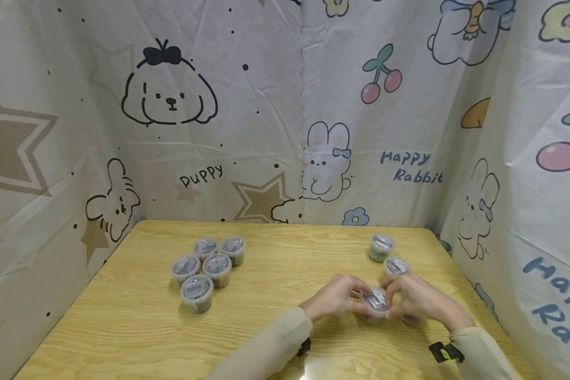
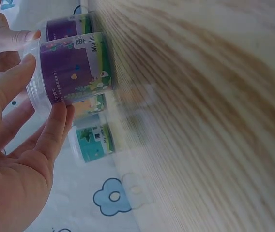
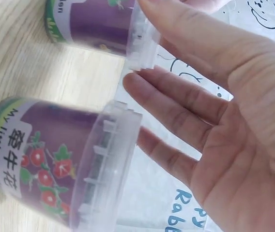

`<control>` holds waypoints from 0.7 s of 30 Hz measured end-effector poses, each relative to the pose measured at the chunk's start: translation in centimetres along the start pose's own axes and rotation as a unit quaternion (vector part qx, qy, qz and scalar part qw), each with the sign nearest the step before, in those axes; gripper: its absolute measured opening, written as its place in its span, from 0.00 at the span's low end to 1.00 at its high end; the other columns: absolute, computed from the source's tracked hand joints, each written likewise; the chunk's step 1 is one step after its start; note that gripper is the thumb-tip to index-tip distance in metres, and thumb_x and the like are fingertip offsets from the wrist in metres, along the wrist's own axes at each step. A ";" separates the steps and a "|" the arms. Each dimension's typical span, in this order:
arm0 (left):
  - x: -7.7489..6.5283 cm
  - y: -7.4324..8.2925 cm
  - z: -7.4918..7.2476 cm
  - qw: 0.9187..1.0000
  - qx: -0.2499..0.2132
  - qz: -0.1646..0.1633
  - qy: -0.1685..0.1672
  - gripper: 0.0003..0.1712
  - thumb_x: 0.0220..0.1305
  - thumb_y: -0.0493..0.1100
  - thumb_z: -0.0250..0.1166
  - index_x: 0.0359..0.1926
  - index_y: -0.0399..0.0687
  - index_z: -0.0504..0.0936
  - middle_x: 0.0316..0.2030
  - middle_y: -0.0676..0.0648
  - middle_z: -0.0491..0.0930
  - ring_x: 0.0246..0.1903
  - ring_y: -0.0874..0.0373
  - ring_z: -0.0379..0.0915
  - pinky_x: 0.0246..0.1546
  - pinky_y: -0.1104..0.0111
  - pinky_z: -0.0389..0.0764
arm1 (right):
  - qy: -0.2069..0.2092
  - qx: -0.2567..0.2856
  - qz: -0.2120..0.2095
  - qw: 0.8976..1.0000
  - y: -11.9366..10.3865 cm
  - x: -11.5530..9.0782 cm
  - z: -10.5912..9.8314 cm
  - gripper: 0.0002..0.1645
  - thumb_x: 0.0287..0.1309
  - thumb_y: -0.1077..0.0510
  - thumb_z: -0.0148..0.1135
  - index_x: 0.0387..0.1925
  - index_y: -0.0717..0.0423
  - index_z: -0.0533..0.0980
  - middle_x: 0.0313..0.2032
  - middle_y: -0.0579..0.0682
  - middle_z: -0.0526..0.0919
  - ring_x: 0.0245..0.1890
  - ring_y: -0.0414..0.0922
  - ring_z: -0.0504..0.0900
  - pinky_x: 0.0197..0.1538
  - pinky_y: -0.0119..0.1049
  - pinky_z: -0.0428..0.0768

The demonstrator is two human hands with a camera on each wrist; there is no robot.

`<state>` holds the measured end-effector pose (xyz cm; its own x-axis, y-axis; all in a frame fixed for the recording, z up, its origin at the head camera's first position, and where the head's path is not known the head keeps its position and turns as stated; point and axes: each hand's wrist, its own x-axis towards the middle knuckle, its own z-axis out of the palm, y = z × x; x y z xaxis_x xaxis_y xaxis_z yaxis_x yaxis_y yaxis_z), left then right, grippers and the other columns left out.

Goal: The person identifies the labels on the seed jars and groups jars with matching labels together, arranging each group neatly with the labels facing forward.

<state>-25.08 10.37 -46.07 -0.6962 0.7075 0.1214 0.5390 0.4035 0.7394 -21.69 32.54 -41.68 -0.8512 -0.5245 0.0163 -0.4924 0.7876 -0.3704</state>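
Purple-labelled tub: our left hand and right hand pinch its lid at the right side of the table; we read "My little" and "牵牛花" on the neighbouring tub.

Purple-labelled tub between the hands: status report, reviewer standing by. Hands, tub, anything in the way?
Left hand and right hand both gripping the purple-labelled tub. Tub upright, lid on. Second purple tub close beside, may crowd right hand.
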 end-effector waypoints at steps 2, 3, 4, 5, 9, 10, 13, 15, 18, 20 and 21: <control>0.0 0.1 0.1 1.000 -0.001 0.004 -0.002 0.22 0.50 0.45 0.77 0.48 0.46 0.85 0.48 0.53 0.85 0.41 0.67 0.82 0.39 0.83 0.79 | -0.006 0.004 0.004 1.000 -0.1 -0.1 0.0 0.14 0.38 0.47 0.80 0.17 0.36 0.78 0.53 0.61 0.82 0.54 0.63 0.79 0.56 0.65 0.74; 0.0 0.1 0.1 1.000 -0.001 0.005 -0.003 0.22 0.50 0.45 0.77 0.48 0.47 0.85 0.48 0.53 0.85 0.41 0.68 0.82 0.38 0.83 0.79 | -0.009 0.005 0.005 1.000 -0.1 -0.1 -0.1 0.14 0.37 0.47 0.80 0.17 0.36 0.78 0.53 0.61 0.82 0.54 0.62 0.79 0.56 0.64 0.74; 0.0 0.1 0.2 1.000 -0.001 0.006 -0.003 0.22 0.51 0.45 0.77 0.48 0.47 0.85 0.48 0.53 0.85 0.41 0.68 0.82 0.38 0.83 0.79 | -0.012 0.007 0.007 1.000 -0.1 -0.1 -0.1 0.14 0.37 0.47 0.80 0.17 0.36 0.78 0.53 0.61 0.82 0.54 0.62 0.79 0.55 0.64 0.75; 0.0 0.2 0.2 1.000 -0.002 0.007 -0.004 0.22 0.51 0.44 0.77 0.48 0.46 0.85 0.47 0.53 0.85 0.41 0.68 0.82 0.39 0.83 0.79 | -0.015 0.009 0.008 1.000 -0.1 -0.2 -0.1 0.14 0.37 0.47 0.80 0.17 0.36 0.78 0.53 0.61 0.82 0.54 0.62 0.79 0.55 0.64 0.75; -0.1 0.2 0.3 1.000 -0.010 0.006 -0.011 0.22 0.51 0.44 0.77 0.48 0.46 0.85 0.48 0.53 0.85 0.41 0.68 0.82 0.39 0.82 0.79 | -0.023 0.013 0.014 1.000 -0.2 -0.3 -0.2 0.15 0.36 0.47 0.81 0.17 0.37 0.78 0.54 0.60 0.81 0.54 0.62 0.78 0.55 0.64 0.75; -0.1 0.2 0.3 1.000 -0.010 0.007 -0.012 0.22 0.51 0.44 0.77 0.48 0.47 0.85 0.48 0.53 0.85 0.41 0.68 0.82 0.40 0.82 0.79 | -0.025 0.014 0.017 0.999 -0.2 -0.3 -0.2 0.15 0.36 0.47 0.81 0.17 0.37 0.78 0.54 0.60 0.81 0.55 0.62 0.78 0.55 0.64 0.74; -0.2 0.2 0.3 1.000 -0.006 0.006 -0.017 0.22 0.51 0.45 0.77 0.48 0.47 0.85 0.48 0.54 0.85 0.42 0.68 0.82 0.40 0.82 0.79 | -0.029 0.014 0.027 0.999 -0.3 -0.4 -0.2 0.16 0.35 0.47 0.81 0.18 0.37 0.77 0.54 0.59 0.80 0.56 0.63 0.77 0.56 0.65 0.73; -0.2 0.3 0.2 1.000 -0.002 0.004 -0.019 0.21 0.52 0.46 0.76 0.48 0.47 0.85 0.49 0.54 0.85 0.42 0.67 0.82 0.40 0.82 0.79 | -0.030 0.014 0.031 0.999 -0.4 -0.4 -0.2 0.17 0.35 0.48 0.82 0.18 0.38 0.77 0.55 0.60 0.80 0.56 0.64 0.76 0.56 0.65 0.73; -0.2 0.3 0.1 1.000 0.000 0.002 -0.020 0.21 0.53 0.46 0.76 0.49 0.48 0.85 0.50 0.54 0.84 0.43 0.67 0.82 0.41 0.81 0.80 | -0.031 0.016 0.035 0.999 -0.4 -0.4 -0.3 0.17 0.35 0.48 0.82 0.19 0.40 0.76 0.55 0.61 0.80 0.57 0.64 0.76 0.55 0.63 0.74; -0.3 0.3 0.1 1.000 -0.002 0.002 -0.023 0.21 0.53 0.45 0.76 0.49 0.48 0.85 0.50 0.54 0.84 0.44 0.68 0.81 0.41 0.81 0.80 | -0.034 0.019 0.040 0.998 -0.5 -0.4 -0.4 0.18 0.35 0.47 0.82 0.20 0.39 0.76 0.56 0.61 0.80 0.57 0.64 0.76 0.55 0.62 0.74; -0.3 0.3 0.1 1.000 -0.002 0.004 -0.025 0.21 0.53 0.45 0.76 0.49 0.48 0.85 0.50 0.54 0.84 0.44 0.68 0.81 0.42 0.81 0.80 | -0.036 0.023 0.040 0.998 -0.5 -0.4 -0.4 0.18 0.35 0.46 0.82 0.21 0.39 0.76 0.56 0.62 0.79 0.58 0.65 0.75 0.56 0.63 0.74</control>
<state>-24.71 10.32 -45.94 -0.6674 0.7386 0.0950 0.5432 0.3956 0.7406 -21.21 32.50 -41.14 -0.8717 -0.4832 -0.0817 -0.4125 0.8135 -0.4100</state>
